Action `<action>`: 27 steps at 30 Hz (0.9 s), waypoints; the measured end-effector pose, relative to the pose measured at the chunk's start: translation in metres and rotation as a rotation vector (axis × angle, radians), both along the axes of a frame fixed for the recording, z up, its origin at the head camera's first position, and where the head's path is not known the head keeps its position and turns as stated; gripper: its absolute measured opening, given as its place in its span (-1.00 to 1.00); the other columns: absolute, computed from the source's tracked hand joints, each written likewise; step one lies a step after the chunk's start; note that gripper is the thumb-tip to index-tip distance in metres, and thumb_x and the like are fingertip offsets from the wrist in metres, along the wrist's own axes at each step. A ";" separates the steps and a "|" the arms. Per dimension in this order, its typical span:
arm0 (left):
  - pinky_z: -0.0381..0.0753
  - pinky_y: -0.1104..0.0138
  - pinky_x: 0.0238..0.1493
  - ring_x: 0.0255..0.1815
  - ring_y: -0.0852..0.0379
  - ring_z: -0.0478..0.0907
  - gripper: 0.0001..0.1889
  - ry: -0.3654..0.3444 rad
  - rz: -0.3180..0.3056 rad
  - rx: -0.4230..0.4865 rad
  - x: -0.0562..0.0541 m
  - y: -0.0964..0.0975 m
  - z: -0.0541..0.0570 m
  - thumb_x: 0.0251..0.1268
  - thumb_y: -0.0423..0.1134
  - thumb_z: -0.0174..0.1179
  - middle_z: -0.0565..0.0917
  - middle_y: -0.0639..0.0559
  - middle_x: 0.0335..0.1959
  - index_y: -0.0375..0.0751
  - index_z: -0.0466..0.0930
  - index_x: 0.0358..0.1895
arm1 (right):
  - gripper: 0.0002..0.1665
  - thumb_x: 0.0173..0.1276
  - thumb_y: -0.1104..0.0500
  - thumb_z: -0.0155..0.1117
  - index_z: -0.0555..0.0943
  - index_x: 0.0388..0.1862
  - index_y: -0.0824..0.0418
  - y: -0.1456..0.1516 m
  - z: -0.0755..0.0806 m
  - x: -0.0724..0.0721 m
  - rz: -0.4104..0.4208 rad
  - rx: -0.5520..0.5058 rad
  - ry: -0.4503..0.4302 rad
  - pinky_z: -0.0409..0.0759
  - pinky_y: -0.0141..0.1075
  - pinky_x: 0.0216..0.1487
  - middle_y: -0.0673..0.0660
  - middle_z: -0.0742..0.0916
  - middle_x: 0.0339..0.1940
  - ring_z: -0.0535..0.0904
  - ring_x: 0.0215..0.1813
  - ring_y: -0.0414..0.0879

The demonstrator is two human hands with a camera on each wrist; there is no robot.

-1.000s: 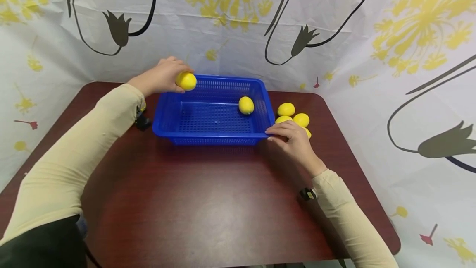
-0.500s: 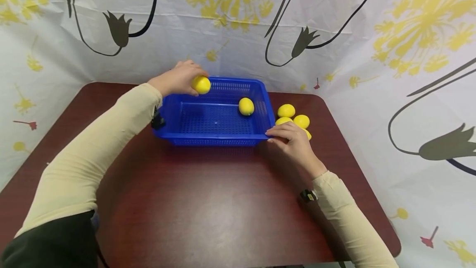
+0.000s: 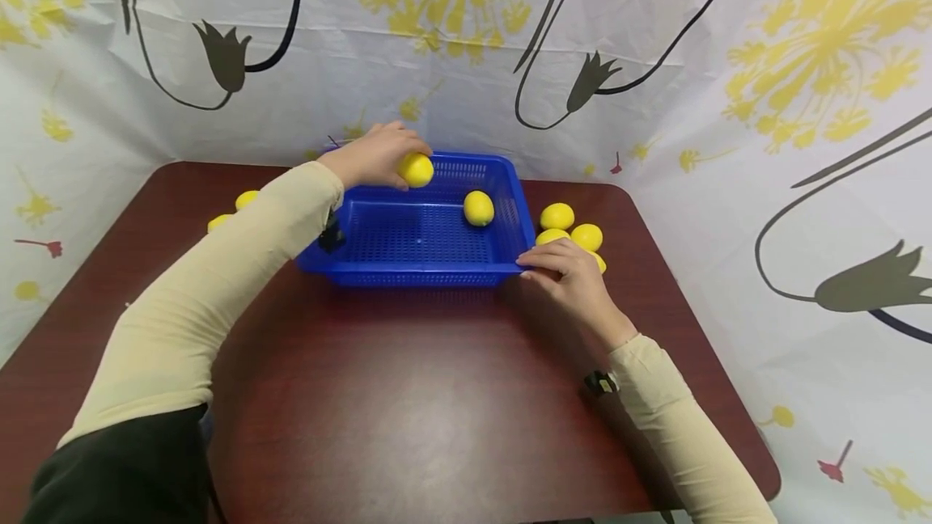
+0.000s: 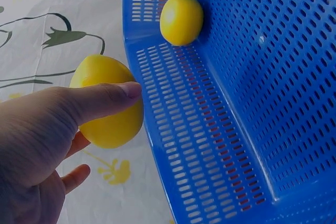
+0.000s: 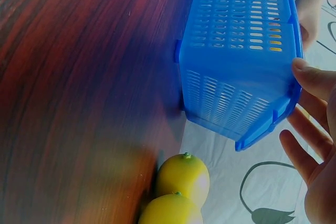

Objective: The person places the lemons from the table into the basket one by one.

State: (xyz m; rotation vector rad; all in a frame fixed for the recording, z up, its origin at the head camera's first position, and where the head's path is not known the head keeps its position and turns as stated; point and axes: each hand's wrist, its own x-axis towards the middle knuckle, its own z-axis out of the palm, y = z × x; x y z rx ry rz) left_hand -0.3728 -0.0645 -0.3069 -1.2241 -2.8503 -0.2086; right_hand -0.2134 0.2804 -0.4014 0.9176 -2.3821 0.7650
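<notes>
In the head view my left hand [image 3: 377, 156] grips a yellow lemon [image 3: 418, 171] above the back-left part of a blue plastic basket [image 3: 408, 269]. The left wrist view has the thumb lying across this held lemon [image 4: 107, 129], beside the basket's rim. Inside the basket, toward its right end, sits another lemon [image 3: 478, 208]. At the front-right corner my right hand [image 3: 575, 281] pinches the basket's rim. From the right wrist view, its thumb [image 5: 310, 77] presses the rim's outer side, with fingers on the far side.
Several lemons [image 3: 557, 216] lie on the dark red table [image 3: 408, 395] just right of the basket. Two more lemons [image 3: 247, 199] show at the left, partly behind the left sleeve [image 3: 240, 257]. A patterned white cloth [image 3: 466, 87] hangs behind the table.
My left hand has carried its lemon rightward, from the basket's left rim to over its inside. Lemons at the left have come into sight past the sleeve. The right hand stays at the corner.
</notes>
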 end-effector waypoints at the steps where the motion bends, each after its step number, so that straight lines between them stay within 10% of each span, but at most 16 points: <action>1: 0.29 -0.17 0.28 0.32 -0.22 0.31 -0.29 -0.001 -0.004 0.001 -0.001 0.002 0.000 0.00 -0.21 0.51 0.53 -0.18 0.31 -0.17 0.48 0.31 | -0.67 0.08 0.30 0.54 0.78 -0.12 0.14 0.000 0.000 0.000 0.000 -0.002 0.000 0.49 -0.52 0.11 0.08 0.82 -0.14 0.65 -0.01 -0.05; 27: 0.25 -0.10 0.29 0.32 -0.16 0.29 -0.31 -0.077 -0.029 -0.040 -0.010 0.037 -0.012 0.06 -0.22 0.49 0.50 -0.12 0.33 -0.11 0.48 0.33 | -0.67 0.06 0.30 0.55 0.79 -0.14 0.15 0.000 0.000 -0.001 0.009 -0.019 0.002 0.50 -0.48 0.12 0.08 0.82 -0.14 0.66 -0.03 -0.06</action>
